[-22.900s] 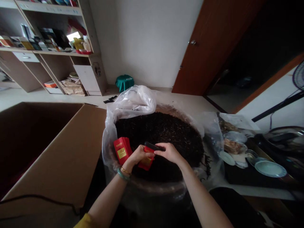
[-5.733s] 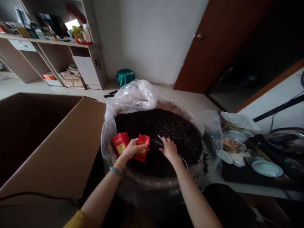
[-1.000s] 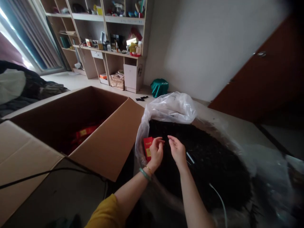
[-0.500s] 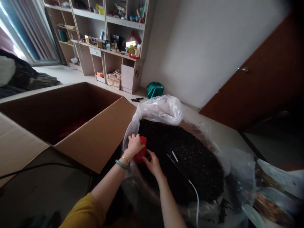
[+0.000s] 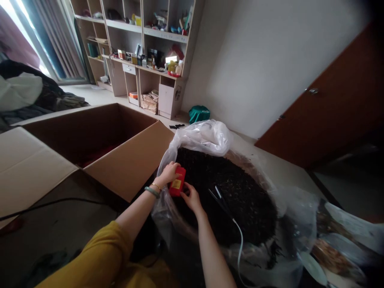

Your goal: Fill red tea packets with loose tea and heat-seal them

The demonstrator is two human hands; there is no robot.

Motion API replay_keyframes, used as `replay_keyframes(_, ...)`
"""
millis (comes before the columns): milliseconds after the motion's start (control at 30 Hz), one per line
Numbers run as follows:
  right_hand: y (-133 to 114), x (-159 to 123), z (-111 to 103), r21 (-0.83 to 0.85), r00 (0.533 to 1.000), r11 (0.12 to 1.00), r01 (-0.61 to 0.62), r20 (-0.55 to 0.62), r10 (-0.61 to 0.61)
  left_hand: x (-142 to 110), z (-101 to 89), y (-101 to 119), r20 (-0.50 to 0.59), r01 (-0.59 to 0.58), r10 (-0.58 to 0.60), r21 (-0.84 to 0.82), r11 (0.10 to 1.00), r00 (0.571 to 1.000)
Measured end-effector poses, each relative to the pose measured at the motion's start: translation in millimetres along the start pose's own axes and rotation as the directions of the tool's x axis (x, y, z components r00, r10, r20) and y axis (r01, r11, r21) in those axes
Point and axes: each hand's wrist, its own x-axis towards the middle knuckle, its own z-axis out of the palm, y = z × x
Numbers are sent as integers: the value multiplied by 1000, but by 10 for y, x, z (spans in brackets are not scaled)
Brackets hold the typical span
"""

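A small red packet [image 5: 173, 189] with a yellow label is held over the near left edge of a large plastic-lined container. My left hand [image 5: 168, 174], with a green bangle at its wrist, closes around the packet's upper left part. The fingers of my right hand [image 5: 192, 198] pinch its lower right edge. Dark, dry, leaf-like shreds [image 5: 237, 192] fill the container beneath. On them lies a black tong-shaped tool [image 5: 221, 201] with pale inner jaws and a white cord, its jaws apart. The clear plastic liner [image 5: 207, 138] bunches up at the far rim.
A large open cardboard box [image 5: 129, 164] with dark red contents stands on the left. At the right lies a clear bag of brown bits [image 5: 333, 256]. Shelves [image 5: 162, 34] with small goods, a green covered object [image 5: 199, 114] and a brown door [image 5: 324, 104] are farther back.
The red packet has turned so that its yellow label shows, with both hands still on it. My view has shifted slightly left.
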Motion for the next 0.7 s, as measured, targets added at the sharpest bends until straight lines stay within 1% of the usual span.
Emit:
replay_keyframes(133, -43, 5, -13, 12, 999, 999, -37, -30, 38, -36, -2, 75, 42, -140, 135, 181, 973, 990)
replay_keyframes(233, -93, -36, -48, -24, 995, 998, -60, -86, 57, -80, 9, 134, 44, -257, 255, 272, 927, 966)
replay_keyframes(267, -101, -62, -60, -22, 993, 997, -70, -100, 68, -99, 20, 150, 44, -275, 274, 286, 918, 961)
replay_keyframes(367, -107, -169, -89, -12, 988, 994, -105, -116, 103, -167, 59, 198, 56, -277, 272, 285, 918, 961)
replay_keyframes(433, -111, -254, -102, -7, 985, 993, -118, -131, 116, -222, 80, 238, 51, -297, 296, 298, 907, 954)
replay_keyframes(500, -122, -334, -114, -13, 979, 993, -113, -169, 110, -282, 95, 290, 58, -329, 329, 327, 886, 942)
replay_keyframes(600, -144, -431, -137, -44, 971, 995, -84, -229, 72, -367, 111, 386, 70, -350, 348, 342, 872, 935)
replay_keyframes(700, -163, -485, -163, -53, 970, 996, -74, -235, 59, -435, 120, 482, 92, -381, 373, 346, 858, 923)
